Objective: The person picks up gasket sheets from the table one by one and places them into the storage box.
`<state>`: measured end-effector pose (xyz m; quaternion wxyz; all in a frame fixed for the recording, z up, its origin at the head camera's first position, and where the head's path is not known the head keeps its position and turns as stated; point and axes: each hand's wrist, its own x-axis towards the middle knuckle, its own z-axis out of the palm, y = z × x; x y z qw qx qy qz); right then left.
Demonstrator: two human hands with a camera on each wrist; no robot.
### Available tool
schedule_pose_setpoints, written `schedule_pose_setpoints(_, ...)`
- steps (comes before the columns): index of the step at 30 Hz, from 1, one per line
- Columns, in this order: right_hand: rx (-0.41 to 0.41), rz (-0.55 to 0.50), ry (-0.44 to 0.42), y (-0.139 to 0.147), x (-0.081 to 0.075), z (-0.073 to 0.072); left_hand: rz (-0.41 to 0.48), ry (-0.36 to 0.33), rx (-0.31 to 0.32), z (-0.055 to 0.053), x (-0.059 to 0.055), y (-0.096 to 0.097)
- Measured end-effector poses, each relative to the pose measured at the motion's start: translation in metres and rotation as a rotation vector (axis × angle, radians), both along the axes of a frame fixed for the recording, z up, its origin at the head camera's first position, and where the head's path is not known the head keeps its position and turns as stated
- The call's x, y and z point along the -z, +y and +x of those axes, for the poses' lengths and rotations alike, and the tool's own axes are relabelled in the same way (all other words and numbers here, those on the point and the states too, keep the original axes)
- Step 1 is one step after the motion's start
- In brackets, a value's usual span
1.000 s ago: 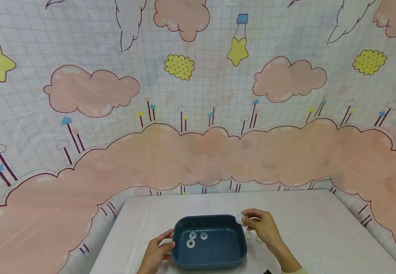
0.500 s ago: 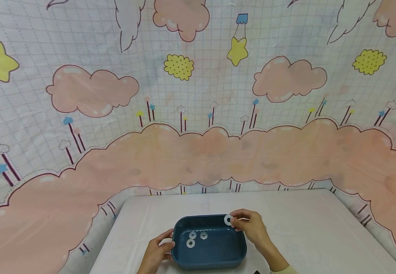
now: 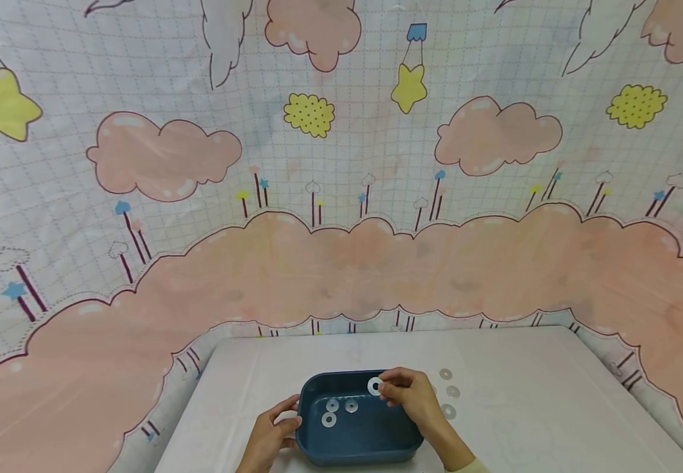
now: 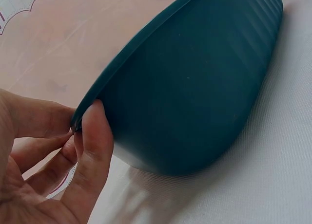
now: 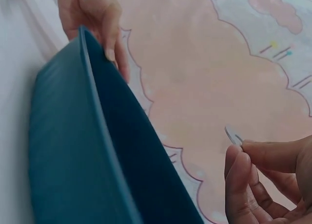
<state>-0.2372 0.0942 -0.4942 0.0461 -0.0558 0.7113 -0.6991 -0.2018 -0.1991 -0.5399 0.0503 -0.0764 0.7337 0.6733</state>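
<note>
On the white tabletop (image 3: 530, 401) stands a dark blue rectangular bin (image 3: 359, 456), probably light, stiff and smooth, best taken by its rim, where the left hand (image 3: 266, 430) has its grip pinched. Over the bin, the right hand (image 3: 415, 397) has its grip closed on one flat washer (image 3: 370, 386), presumably rigid and slippery, best pinched at the edge across both faces. Three similar rings (image 3: 326, 424) lie inside; more loose discs (image 3: 453, 391) rest to the right.
</note>
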Motion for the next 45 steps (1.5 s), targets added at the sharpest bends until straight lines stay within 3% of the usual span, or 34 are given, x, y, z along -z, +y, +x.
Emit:
schedule_pose_setpoints(16, -0.091, -0.018, -0.055, -0.022, 0.017, -0.002, 0.010, -0.027, -0.009, -0.003, 0.001, -0.001)
schedule_pose_setpoints(33, -0.169, 0.065, -0.174, -0.038, 0.033, -0.011, 0.005, -0.030, -0.008, -0.005, -0.003, 0.000)
schedule_pose_setpoints(45, -0.192, 0.215, -0.218, -0.037, 0.035, -0.008, -0.016, -0.029, -0.009, -0.002, -0.007, 0.002)
